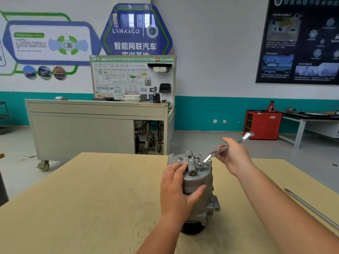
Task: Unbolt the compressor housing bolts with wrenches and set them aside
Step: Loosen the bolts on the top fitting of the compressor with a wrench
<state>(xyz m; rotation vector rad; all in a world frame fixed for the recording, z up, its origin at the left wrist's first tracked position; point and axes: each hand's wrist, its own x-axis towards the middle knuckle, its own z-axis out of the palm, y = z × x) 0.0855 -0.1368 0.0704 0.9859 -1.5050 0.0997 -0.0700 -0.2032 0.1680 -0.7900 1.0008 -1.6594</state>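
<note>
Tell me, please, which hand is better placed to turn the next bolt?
The right: the right hand holds the wrench, its end on a bolt atop the compressor, while the left hand grips its body, steadying it.

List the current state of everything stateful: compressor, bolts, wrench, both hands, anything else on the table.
compressor: upright on the table, dark end down
left hand: grips the compressor
right hand: holds the wrench mid-shank
wrench: lower end at the near bolt, handle angled up and right
near bolt: still in the housing
other two bolts: in place, untouched
metal rod: lying flat by the table's right edge, untouched
</note>
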